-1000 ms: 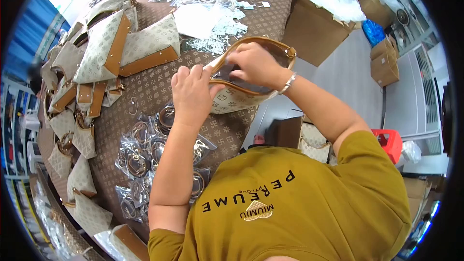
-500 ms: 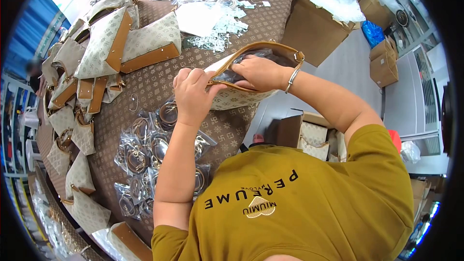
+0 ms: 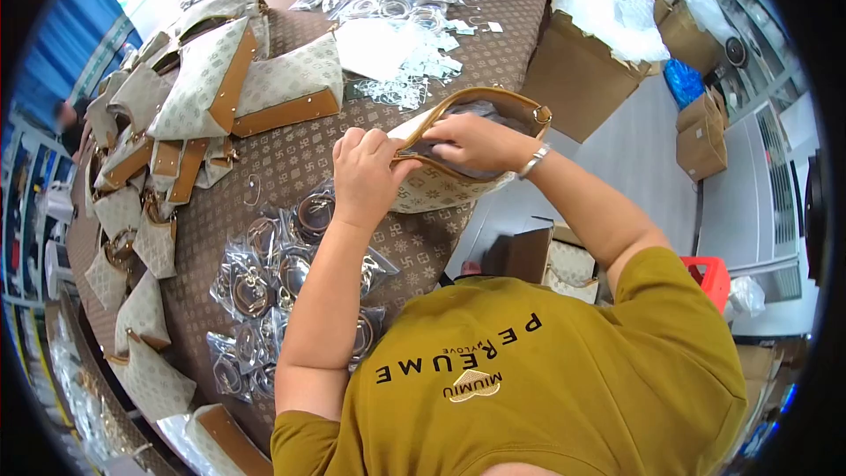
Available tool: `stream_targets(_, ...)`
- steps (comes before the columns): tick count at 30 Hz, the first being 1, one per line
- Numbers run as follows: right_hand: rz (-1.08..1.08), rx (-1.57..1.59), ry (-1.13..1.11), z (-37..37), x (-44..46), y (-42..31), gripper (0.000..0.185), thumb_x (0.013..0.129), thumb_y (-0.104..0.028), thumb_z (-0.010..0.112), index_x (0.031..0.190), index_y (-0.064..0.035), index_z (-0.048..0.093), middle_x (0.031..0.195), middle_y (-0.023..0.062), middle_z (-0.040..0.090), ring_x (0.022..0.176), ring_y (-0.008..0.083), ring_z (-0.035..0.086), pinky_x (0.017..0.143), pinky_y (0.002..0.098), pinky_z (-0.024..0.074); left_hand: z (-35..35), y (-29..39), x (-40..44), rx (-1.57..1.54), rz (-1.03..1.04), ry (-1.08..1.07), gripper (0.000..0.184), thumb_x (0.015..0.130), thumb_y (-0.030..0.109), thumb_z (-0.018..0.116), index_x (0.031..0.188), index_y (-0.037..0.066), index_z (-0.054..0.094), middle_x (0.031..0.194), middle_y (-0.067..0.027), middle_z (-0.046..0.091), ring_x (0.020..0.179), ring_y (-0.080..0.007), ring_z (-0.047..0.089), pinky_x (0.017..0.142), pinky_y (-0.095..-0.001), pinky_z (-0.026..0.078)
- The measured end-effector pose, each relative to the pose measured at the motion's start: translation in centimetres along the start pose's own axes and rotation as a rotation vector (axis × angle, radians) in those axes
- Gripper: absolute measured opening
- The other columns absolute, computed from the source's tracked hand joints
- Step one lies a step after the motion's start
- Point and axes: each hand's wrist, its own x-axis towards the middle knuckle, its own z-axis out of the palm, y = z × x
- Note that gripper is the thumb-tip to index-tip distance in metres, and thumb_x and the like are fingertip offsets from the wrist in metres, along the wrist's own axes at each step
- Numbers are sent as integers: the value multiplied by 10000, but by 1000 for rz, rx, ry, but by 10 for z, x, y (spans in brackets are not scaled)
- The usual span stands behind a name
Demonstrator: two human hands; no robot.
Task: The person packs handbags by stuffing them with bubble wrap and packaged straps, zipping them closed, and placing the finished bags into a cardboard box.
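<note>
A cream patterned handbag [image 3: 432, 192] with brown trim lies at the table's right edge, its mouth open toward me. My left hand [image 3: 368, 172] grips the bag's left rim, fingers outside and thumb at the edge. Inside the opening is my right hand [image 3: 471, 143], its fingers partly hidden by the bag; what they touch in there, near some clear plastic, I cannot make out. A bracelet circles the right wrist. Below my left hand lie several plastic-wrapped coiled straps [image 3: 295, 273].
Many similar bags [image 3: 201, 79] are heaped on the left of the patterned table [image 3: 282, 172]. White tags [image 3: 427, 62] and more bagged straps [image 3: 392, 0] lie at the back. Cardboard boxes [image 3: 573, 75] stand right of the table. Part of another person [image 3: 70, 128] shows far left.
The whole view has shifted slightly. My right hand has moved a little within the bag's mouth, while my left hand has kept its hold on the rim.
</note>
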Motion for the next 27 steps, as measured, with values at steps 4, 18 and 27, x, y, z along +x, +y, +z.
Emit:
stream_targets(4,193,226,-34,-2,7,-38,251,840,-193,501,922,10,625,868,170,640,769,270,606,707,319,466,2,-1,-7,36,10,-5,279,596,248,728,826,126,627,770,3,519,811,-216,485,757,-356,380)
stream_targets(18,380,373,-76,15,23,-26,227,805,-181,555,779,35,619,694,159,611,604,187,541,600,327,438,-10,12,-7,87,26,-82,360,603,260,725,909,118,600,807,2,507,823,-211,480,749,-349,379)
stream_targets(27,499,370,-95,-5,22,-18,218,818,-174,566,827,37,620,682,164,600,596,195,529,587,336,431,-11,4,-12,114,58,-44,297,653,292,692,883,128,599,793,10,499,810,-196,472,759,-345,364)
